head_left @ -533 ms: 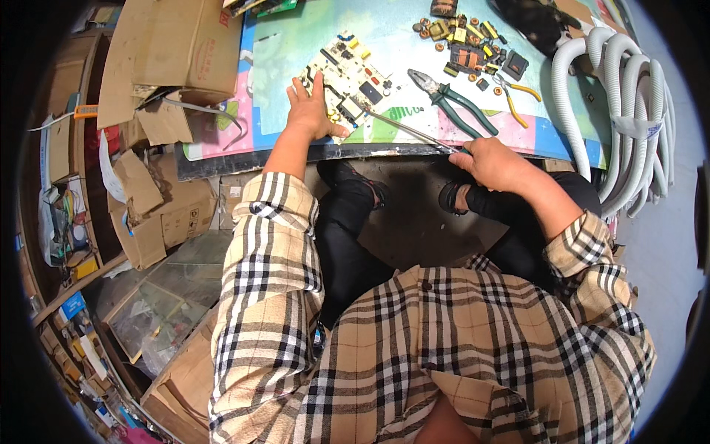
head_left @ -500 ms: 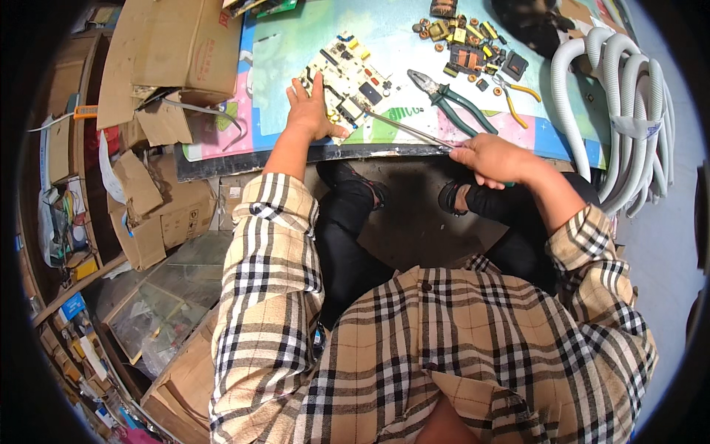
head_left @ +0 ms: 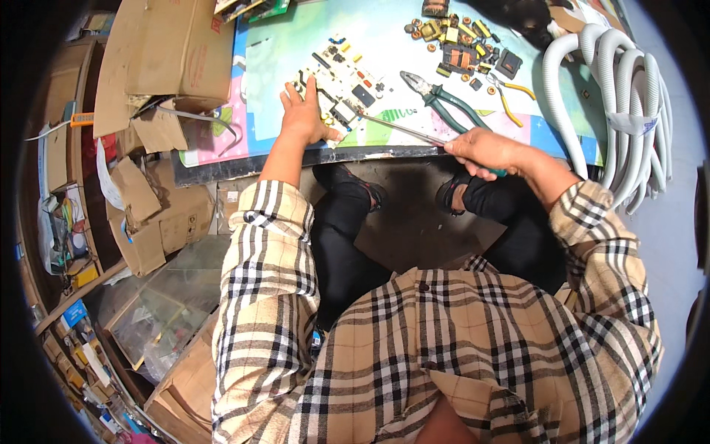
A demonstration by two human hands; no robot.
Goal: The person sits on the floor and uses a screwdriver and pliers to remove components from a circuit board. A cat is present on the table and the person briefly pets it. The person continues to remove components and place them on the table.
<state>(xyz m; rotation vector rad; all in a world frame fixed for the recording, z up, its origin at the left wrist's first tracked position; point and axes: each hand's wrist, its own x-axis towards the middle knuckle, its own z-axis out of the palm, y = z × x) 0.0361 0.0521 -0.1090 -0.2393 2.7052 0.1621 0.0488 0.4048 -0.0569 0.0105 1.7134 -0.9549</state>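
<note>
My left hand (head_left: 302, 118) lies with spread fingers over the left edge of a pale circuit board (head_left: 353, 70), its thumb stretched along the board's near end. Several parts stand on the board, among them a dark square one (head_left: 363, 95). In my closed right hand (head_left: 484, 150) is a long-shafted screwdriver (head_left: 407, 129) with a green handle end showing below the fingers. Its shaft slants left over the table, and the tip meets the board beside a boxy component (head_left: 343, 112). Whether the tip is under that component I cannot make out.
Green-handled pliers (head_left: 447, 103) and yellow-handled cutters (head_left: 510, 100) lie right of the board. Behind them is a pile of coils and transformers (head_left: 462, 55). Coiled grey hose (head_left: 617, 96) hangs at the table's right. A black furry animal (head_left: 521, 22) lies behind; a cardboard box (head_left: 181, 59) stands left.
The board and tools appear slightly farther left and higher as the view shifts. My right hand has turned a little on the screwdriver, showing more green handle. My left hand stays on the board.
</note>
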